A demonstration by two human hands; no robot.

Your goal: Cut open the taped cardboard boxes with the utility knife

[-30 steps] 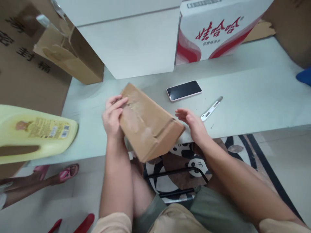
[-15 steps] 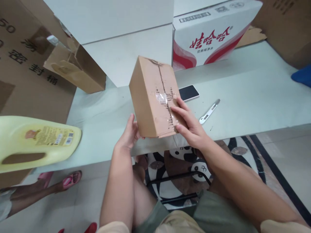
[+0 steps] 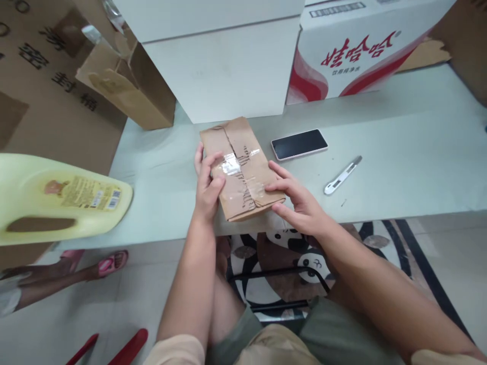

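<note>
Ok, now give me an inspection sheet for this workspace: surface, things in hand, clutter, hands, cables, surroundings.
Surface: pale green table.
Things in hand: small cardboard box, top flaps closed, clear tape across the seam.
Clutter: phone and cutter right of the box; yellow jug at left.
Hands: left hand grips the box's left side; right hand touches its right side.
Cables: nothing seen.
Surroundings: red-and-white carton behind; someone's pink sandal on the floor.
</note>
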